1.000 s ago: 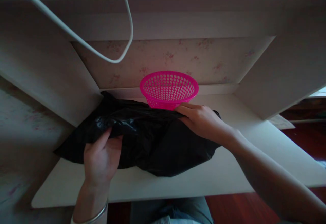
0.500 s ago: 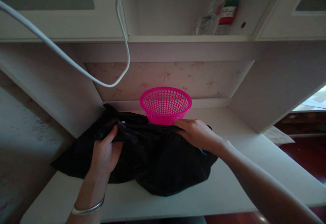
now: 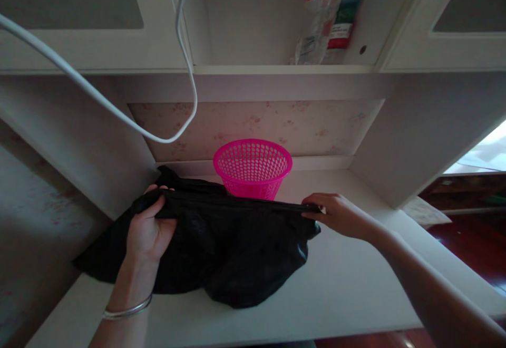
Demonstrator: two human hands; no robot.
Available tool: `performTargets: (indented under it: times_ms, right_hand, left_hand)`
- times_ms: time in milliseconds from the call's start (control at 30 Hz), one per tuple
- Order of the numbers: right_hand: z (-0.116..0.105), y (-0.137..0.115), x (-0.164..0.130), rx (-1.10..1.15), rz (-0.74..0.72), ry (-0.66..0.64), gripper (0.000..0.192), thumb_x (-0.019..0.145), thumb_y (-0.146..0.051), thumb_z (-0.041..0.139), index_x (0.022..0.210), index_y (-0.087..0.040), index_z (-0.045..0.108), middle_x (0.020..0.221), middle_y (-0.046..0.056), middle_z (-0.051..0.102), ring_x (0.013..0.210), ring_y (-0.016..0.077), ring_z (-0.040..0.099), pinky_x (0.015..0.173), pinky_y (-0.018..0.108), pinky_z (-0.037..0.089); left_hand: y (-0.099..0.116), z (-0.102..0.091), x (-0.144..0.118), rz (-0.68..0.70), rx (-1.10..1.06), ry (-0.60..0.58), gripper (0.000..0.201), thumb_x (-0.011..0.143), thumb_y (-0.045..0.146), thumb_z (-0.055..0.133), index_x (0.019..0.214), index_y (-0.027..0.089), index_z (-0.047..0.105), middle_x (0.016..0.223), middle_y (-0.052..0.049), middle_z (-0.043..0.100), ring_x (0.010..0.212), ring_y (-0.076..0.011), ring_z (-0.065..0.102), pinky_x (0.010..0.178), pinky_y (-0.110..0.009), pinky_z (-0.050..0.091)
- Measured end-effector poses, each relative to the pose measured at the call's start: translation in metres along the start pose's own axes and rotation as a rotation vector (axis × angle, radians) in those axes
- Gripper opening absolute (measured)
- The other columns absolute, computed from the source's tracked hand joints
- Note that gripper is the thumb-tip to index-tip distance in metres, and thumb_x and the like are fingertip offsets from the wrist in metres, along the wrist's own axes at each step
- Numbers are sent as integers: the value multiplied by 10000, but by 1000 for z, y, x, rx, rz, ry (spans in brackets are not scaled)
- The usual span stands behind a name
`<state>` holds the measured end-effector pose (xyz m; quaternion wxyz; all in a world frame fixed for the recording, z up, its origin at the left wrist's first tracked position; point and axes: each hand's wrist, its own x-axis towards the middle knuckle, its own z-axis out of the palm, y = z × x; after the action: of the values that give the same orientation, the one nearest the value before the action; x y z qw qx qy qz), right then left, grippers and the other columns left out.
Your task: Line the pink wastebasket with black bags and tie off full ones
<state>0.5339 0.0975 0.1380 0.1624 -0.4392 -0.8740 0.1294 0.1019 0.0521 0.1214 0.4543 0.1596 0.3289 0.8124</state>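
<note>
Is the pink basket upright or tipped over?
Upright. The pink basket stands on the desk with its open rim facing up, behind the black bag.

A bag (image 3: 233, 248) lies on the desk (image 3: 356, 284), toward its left side, reaching from near the back edge almost to the front edge. A basket (image 3: 252, 168) stands just behind the bag, at the desk's back edge. The left hand (image 3: 148, 229) is on the bag's left part; the right hand (image 3: 340, 215) is at the bag's right end. Above the desk runs a shelf (image 3: 276, 68) with bottles (image 3: 324, 16) on it. A cable (image 3: 118, 110) hangs over the desk's back left corner.
</note>
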Motion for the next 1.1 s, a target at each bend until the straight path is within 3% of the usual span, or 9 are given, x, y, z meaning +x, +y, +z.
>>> performTargets:
  times_ms: [133,233,367,467,533,733,933,1033,1100]
  right_hand:
    - [-1,21,-17,307,88,295,320,993,-519,602,1004,-226,730,944,89,733,852,229,704,776,372,581]
    - [10,28,-27,536,209,491,467,943,-640,618,1224,-269,662,1180,123,735,1086,269,715,901,419,614]
    - [33,25,-26,796,299,333,710,866,-674,711,1446,-301,542,1412,140,673,1255,297,674,1011,482,596]
    - [46,22,-20,900,320,188,615,851,-644,748,1307,-240,667,1217,128,769,1126,308,723,1031,524,581]
    - [49,23,-17,940,329,210,472,843,-574,790,1156,-224,735,1099,105,793,1038,295,733,1004,499,584]
    - [45,34,-26,1172,342,662,305,665,-420,947,838,-283,738,857,23,728,778,210,673,730,358,573]
    - [52,34,-33,1486,293,870,348,771,-518,840,1091,-409,758,1041,-29,771,933,181,697,797,323,587]
    - [67,30,-31,1572,302,766,538,753,-619,834,1231,-395,734,1183,-6,784,1031,221,717,881,373,609]
    - [74,26,-26,1543,370,656,510,717,-597,881,1146,-344,774,1158,28,802,1023,256,739,902,413,617]
  left_hand:
    - [1,1,-1,-33,-2,-23,264,896,40,634,873,272,756,852,100,802,891,-77,747,916,-178,599]
    - [-1,-1,-5,-23,9,-51,130,880,179,674,904,273,760,911,92,812,997,-130,729,967,-250,593]
    - [-6,-7,-13,-30,110,-102,343,830,342,700,1162,292,767,1064,52,817,1023,-205,707,937,-346,595]
    - [-10,-13,-15,-55,184,-103,391,824,353,726,1211,319,766,1076,37,819,962,-220,719,903,-376,613]
    - [-11,-18,-12,-59,191,-105,290,821,303,773,1109,327,791,1029,55,823,940,-224,731,899,-387,621]
    - [-6,-28,4,-15,108,-90,37,892,278,762,911,293,789,910,105,829,866,-155,758,797,-262,626]
    - [-1,-26,6,-9,5,-58,190,937,328,626,1032,283,785,1015,54,844,971,-176,763,864,-325,613]
    - [-8,-23,-5,4,1,-150,531,804,538,759,1258,264,736,1275,-23,790,1121,-232,729,880,-356,617]
    - [-17,-19,-11,-39,85,-195,766,659,575,896,1330,258,706,1353,-62,752,1162,-256,715,907,-349,613]
